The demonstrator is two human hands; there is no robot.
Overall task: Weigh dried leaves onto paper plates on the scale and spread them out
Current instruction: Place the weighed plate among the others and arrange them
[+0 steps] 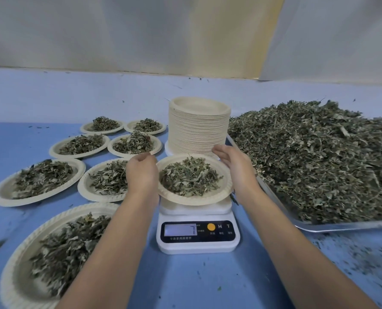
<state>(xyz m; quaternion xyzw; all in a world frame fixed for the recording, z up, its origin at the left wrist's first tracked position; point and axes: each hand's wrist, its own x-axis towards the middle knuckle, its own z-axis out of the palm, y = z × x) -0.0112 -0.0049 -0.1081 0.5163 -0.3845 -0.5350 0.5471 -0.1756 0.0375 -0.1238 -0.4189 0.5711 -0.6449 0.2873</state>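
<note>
Left hand grips and flat right hand touches the round, ridged paper plate of dried leaves.

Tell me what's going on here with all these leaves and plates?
A person is portioning dried leaves. Both hands flank a leaf-filled paper plate on the white scale: the left hand, fingers curled, at its left rim, the right hand with straighter fingers against the right rim. Seven filled plates lie to the left, a stack of empty plates stands behind, and a tray heaped with leaves sits to the right.
</note>
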